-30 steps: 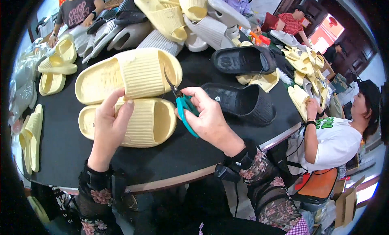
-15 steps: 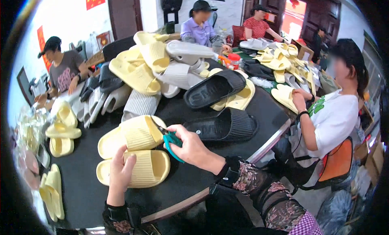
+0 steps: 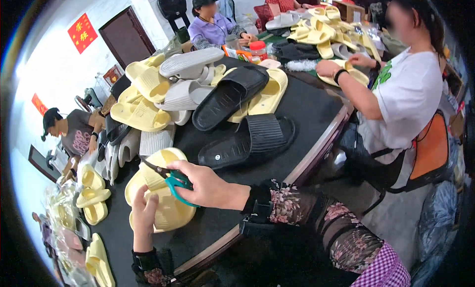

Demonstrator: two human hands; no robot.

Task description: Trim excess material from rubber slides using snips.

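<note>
Person at the round black tabletop [image 3: 307, 108]. Right hand [image 3: 208, 188] is wrapped around teal-handled scissors [image 3: 170, 178], dark blades pointing away toward the upper left over a pale yellow slide sandal [image 3: 166, 212]. That sandal lies near the tabletop's near edge, a second yellow one [image 3: 148, 175] touching it just behind. Left hand [image 3: 143, 215] rests on the sandal's near side, fingers [image 3: 151, 204] curled loosely against the strap, steadying it rather than gripping.

Judgement: moulded foam, so light, springy, slightly grippy, not fragile. It will flex under a pinch; best held by pressing down on the footbed or hooking the wide ribbed strap. A black sandal [image 3: 247, 141] lies just beyond, apart.
</note>
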